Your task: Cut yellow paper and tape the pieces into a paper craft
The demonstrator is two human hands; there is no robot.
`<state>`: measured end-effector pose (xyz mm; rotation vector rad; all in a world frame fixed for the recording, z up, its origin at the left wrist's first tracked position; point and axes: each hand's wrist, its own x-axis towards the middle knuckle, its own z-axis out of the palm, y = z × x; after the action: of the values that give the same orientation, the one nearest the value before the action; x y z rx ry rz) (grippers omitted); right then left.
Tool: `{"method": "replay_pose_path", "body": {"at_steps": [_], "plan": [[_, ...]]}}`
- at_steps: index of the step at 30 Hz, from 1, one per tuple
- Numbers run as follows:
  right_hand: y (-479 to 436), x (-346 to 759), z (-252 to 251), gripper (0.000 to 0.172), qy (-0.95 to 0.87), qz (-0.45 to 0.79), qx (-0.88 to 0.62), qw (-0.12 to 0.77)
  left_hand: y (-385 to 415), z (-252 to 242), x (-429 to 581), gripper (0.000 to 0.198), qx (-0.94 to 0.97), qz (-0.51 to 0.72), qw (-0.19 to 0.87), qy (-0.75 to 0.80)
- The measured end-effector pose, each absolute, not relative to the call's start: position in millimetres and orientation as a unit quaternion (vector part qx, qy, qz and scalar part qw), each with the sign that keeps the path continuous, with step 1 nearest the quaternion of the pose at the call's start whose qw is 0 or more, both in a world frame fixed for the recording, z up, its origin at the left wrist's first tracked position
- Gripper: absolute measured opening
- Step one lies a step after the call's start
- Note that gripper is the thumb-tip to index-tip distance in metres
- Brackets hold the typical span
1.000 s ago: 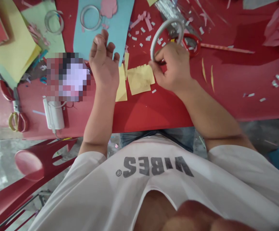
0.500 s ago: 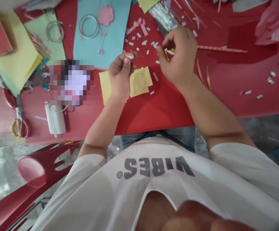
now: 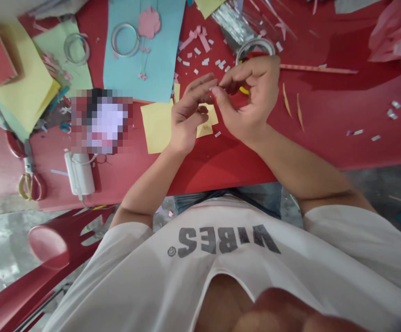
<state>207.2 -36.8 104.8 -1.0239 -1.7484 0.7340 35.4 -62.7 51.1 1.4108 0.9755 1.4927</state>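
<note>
Whitish scrap [image 3: 213, 88], off the lower right of the blue sheet [image 3: 161, 60], is mostly covered by fingertips; we can't make out its shape. Just below the sheet's right corner, a yellow paper piece [image 3: 206, 129] is partly hidden under the left hand [image 3: 187, 118]. Something yellow and red sits behind the right hand [image 3: 254, 108], too blocked for us to name. The pixelated patch [image 3: 102, 122], below left of the sheet, we can't read. The sheet's far edge is cut off.

Around it on the red counter [image 3: 209, 170]: white bits [image 3: 205, 61] and clear plastic [image 3: 230, 25] to the right; farther right, a striped pencil [image 3: 318, 68] and a ring-shaped roll [image 3: 256, 41], the latter partly blocked by the right hand. Well left we see scissors [image 3: 28, 168].

Scrap lies between both hands: right thumb and forefinger pinch it, left fingertips are just beside or touching, we can't tell which. Left fingers stretch loosely, thumb apart. Both hands are right of the sheet's lower corner.
</note>
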Motion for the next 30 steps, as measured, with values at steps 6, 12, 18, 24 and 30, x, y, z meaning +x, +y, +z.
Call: {"method": "replay_pose_path", "body": {"at_steps": [6,12,18,24,30], "plan": [[-48,195,128,0.039,-0.685,0.335,-0.451,0.463,-67,60,40,0.044,0.554,0.604,0.399,0.412],[-45,194,128,0.041,-0.681,0.354,-0.453,0.455,-68,60,38,0.047,0.539,0.581,0.404,0.457],[-43,194,122,0.038,-0.71,0.342,-0.43,0.44,-65,50,39,0.049,0.56,0.594,0.377,0.438],[-41,196,125,0.036,-0.722,0.317,-0.434,0.436,-56,26,36,0.064,0.61,0.587,0.339,0.41],[-42,200,123,0.033,-0.717,0.337,-0.424,0.438,-56,22,35,0.066,0.608,0.566,0.338,0.442]]}}
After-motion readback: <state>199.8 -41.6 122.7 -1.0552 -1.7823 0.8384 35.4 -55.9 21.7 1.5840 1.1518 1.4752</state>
